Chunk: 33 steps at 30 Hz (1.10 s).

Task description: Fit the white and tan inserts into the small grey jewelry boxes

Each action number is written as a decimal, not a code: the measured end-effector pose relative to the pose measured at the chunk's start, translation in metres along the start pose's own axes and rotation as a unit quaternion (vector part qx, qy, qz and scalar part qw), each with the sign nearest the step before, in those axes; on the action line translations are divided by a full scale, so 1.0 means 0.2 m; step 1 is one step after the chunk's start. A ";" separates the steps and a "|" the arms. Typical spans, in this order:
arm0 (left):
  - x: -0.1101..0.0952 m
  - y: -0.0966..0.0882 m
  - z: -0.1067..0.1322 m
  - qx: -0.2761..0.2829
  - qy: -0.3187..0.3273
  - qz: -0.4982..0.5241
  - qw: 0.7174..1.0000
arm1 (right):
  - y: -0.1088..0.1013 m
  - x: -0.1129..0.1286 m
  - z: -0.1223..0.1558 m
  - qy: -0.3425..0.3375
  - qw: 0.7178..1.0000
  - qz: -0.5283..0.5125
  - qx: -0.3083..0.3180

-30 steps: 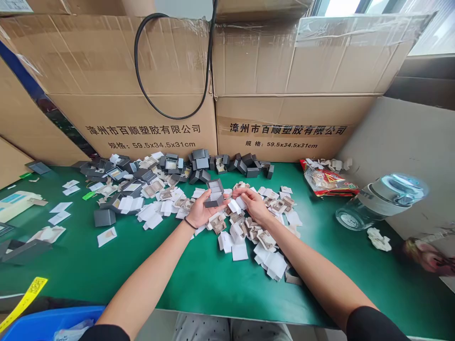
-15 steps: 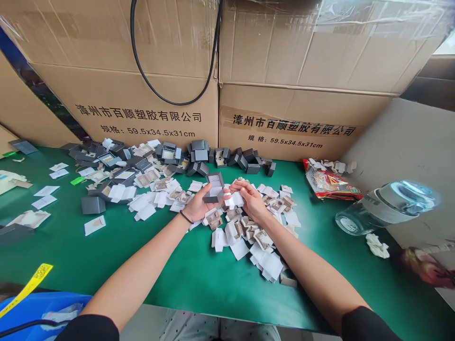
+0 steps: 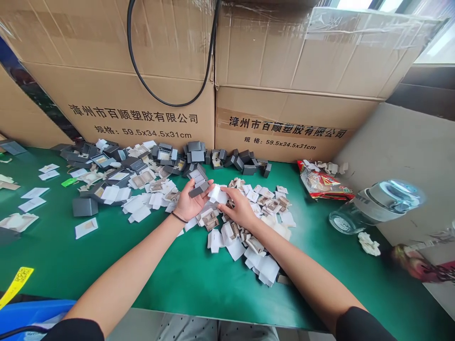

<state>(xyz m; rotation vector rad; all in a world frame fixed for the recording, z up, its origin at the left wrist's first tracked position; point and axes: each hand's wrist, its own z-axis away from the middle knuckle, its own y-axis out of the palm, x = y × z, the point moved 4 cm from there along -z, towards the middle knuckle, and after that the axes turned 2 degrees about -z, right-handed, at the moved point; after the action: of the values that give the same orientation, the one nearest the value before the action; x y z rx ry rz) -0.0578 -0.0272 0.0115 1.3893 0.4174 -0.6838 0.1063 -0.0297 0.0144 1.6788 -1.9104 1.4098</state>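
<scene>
I have the left hand (image 3: 188,202) curled under a small grey box (image 3: 197,183), fingers closed on its base, so the box sits in the palm with its lid hinged open and tilted toward the far edge of the bench (image 3: 177,279). A thin black band (image 3: 177,217) circles that wrist. The right hand (image 3: 239,209) pinches a white insert (image 3: 216,193) between thumb and fingertips. I hold the insert just beside the open box, its edge touching or nearly touching the box; I cannot tell which. Both hands hover above the middle of the bench, a little toward the far edge.

Under and to the right of the right hand lies a loose heap of white and beige inserts (image 3: 261,237), spreading toward the near edge. More grey boxes (image 3: 227,158), some open and some shut, are strewn along the far edge against two stacked cardboard cartons (image 3: 284,128), and a black cable (image 3: 167,102) loops down over the left carton. On the left half of the bench I see one shut grey box (image 3: 84,206) with a white card (image 3: 86,228) just beside it. Toward the far right corner lies a red snack bag (image 3: 325,182). Near the right edge a glass jar (image 3: 373,206) rests on its side, with a crumpled tissue (image 3: 368,244) close to it.
</scene>
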 end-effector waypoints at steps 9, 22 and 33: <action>0.05 -0.01 -0.02 -0.020 0.011 -0.046 0.999 | -0.01 -0.06 0.01 0.096 0.994 0.007 -0.058; 0.10 0.03 0.02 0.033 0.038 -0.198 0.979 | -0.06 -0.10 0.02 0.156 0.947 -0.206 -0.191; 0.13 0.03 0.00 0.036 0.011 -0.273 0.961 | -0.01 -0.09 0.00 0.122 0.957 -0.249 -0.083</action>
<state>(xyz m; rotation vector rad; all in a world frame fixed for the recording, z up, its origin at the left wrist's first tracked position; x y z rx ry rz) -0.0352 -0.0311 -0.0005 1.3568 0.8162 -1.1410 0.1142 -0.0187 0.0035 1.6581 -1.3101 1.1544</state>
